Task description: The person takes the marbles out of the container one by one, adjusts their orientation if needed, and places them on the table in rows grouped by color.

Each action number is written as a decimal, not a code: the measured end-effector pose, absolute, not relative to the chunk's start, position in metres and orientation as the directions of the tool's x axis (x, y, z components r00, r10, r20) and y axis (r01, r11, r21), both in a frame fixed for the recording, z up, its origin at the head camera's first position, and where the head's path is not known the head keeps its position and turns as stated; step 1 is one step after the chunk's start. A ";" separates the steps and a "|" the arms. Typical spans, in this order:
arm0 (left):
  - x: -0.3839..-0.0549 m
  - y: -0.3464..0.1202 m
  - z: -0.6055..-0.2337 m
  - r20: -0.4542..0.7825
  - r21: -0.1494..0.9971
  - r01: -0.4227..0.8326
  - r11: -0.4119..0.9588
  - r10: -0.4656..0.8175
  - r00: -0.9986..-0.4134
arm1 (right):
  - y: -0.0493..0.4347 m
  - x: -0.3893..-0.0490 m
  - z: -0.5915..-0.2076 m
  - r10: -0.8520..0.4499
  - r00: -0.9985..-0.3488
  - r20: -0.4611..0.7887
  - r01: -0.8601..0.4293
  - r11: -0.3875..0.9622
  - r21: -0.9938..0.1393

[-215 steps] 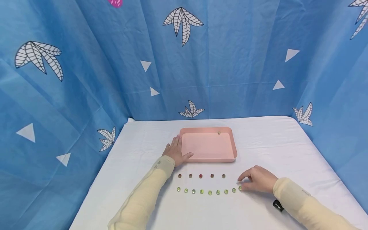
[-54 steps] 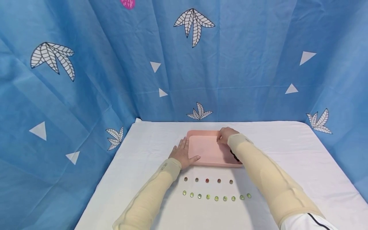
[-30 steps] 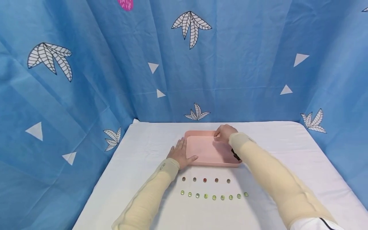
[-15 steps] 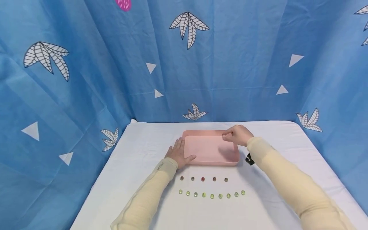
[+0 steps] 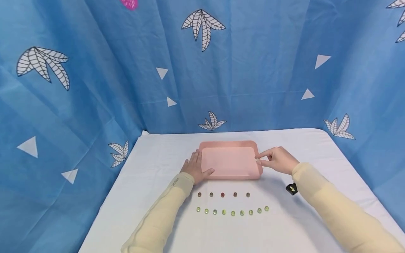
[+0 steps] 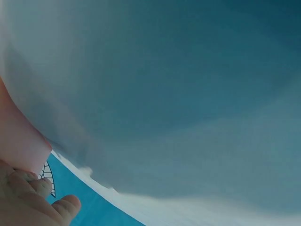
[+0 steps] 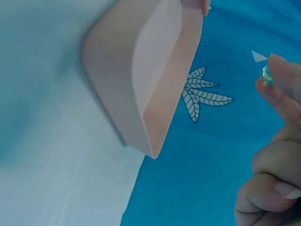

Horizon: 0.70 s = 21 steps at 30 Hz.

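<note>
My right hand (image 5: pixel 281 160) pinches a small glass marble (image 7: pixel 267 74) with yellow and blue-green colouring between thumb and forefinger. In the head view it is at the right rim of the pink tray (image 5: pixel 232 176); the right wrist view shows the marble apart from the tray. My left hand (image 5: pixel 194 169) lies with fingers straight along the tray's left side, thumb over the front left corner. Nearer me lie two rows of marbles: a darker row with a red marble (image 5: pixel 223 194), and a longer row with a green marble (image 5: pixel 233 213) in it.
The tray stands on a white cloth-covered table (image 5: pixel 177 147). A blue patterned curtain (image 5: pixel 269 70) closes in the back and both sides. A small black device (image 5: pixel 291 189) hangs under the right wrist.
Earlier a marble lay at the tray's back right; my right hand reached in there, and now it holds a marble farther right, at the rim. My left hand stays at the tray; both rows look unchanged.
</note>
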<state>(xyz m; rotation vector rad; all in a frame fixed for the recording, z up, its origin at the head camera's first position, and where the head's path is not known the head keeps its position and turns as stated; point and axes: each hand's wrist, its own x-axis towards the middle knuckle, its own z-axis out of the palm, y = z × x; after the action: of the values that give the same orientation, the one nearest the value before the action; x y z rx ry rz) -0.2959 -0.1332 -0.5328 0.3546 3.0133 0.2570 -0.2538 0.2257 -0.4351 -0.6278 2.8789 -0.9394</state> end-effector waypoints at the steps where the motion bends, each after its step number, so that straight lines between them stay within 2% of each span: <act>1: -0.296 -0.133 -0.532 -0.077 0.182 0.218 0.959 0.235 -0.969 | 0.228 -0.249 -0.435 -0.392 -0.917 0.072 -0.358 0.733 -0.578; 7: -0.297 -0.134 -0.531 -0.084 0.182 0.214 0.960 0.232 -0.969 | 0.238 -0.227 -0.438 -0.414 -0.910 0.013 -0.343 0.735 -0.586; 21: -0.296 -0.131 -0.530 -0.072 0.153 0.224 0.962 0.237 -0.969 | 0.258 -0.187 -0.465 -0.505 -0.862 -0.031 -0.407 0.728 -0.552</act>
<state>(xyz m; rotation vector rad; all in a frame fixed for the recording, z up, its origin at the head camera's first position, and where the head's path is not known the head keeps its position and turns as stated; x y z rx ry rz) -0.2960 -0.1314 -0.5303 0.3563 3.0230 0.2197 -0.1867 0.2576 -0.4653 -0.7326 2.7512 -0.8158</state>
